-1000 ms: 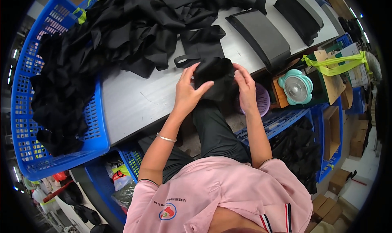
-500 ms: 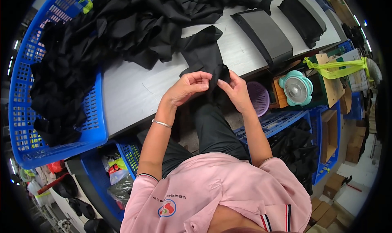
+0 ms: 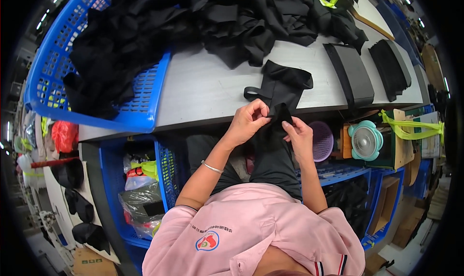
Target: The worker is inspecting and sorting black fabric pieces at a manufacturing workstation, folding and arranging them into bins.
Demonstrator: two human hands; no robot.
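Observation:
A piece of black fabric (image 3: 286, 85) lies partly on the near edge of the table and hangs over it toward my lap. A narrow strap-like strip curls out from its left side. My left hand (image 3: 249, 122) pinches the cloth near the table edge, thumb against forefinger. Close by on the right, my right hand (image 3: 299, 134) grips a lower fold of the same piece between thumb and fingers. Beyond it, a large heap of loose black fabric pieces (image 3: 241, 24) covers the far part of the table.
A blue plastic basket (image 3: 157, 89) full of black cloth sits at the left of the table (image 3: 203, 94). Two stacks of flat dark pieces, one nearer (image 3: 355, 77) and one farther (image 3: 389, 68), stand at the right. Below are a purple basket (image 3: 323, 141) and a teal fan (image 3: 366, 139).
The whole view has shifted, so table and basket appear moved. Both hands keep hold of the black fabric, and its side strip now sticks out in a loop to the left.

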